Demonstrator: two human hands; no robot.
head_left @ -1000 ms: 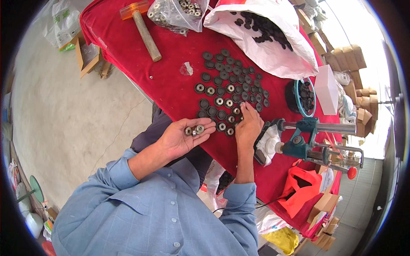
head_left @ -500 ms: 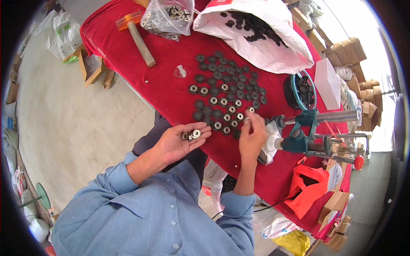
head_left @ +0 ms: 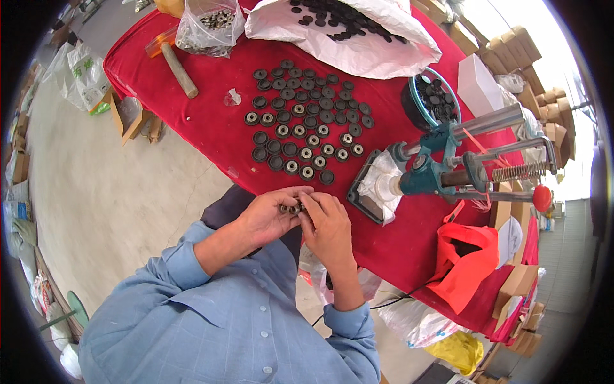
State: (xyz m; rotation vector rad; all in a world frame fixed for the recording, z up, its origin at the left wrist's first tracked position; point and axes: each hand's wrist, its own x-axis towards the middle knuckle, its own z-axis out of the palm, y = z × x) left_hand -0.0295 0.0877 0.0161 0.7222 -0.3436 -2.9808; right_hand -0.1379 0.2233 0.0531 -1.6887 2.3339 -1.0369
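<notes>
Several small dark rings (head_left: 291, 208) sit pinched between my left hand (head_left: 272, 217) and right hand (head_left: 327, 227) at centre frame, fingers closed on them, while dozens of rings (head_left: 307, 121) wait spread on the red table (head_left: 211, 128) above, so I judge most work remains.

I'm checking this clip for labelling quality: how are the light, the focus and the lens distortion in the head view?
Head view: even daylight, soft shadows; glare washes out the upper right behind the cardboard boxes. The red table bows from fisheye distortion, with a black rim around the picture. The black rings are sharp; the small parts between left hand and right hand are too small to tell.
</notes>
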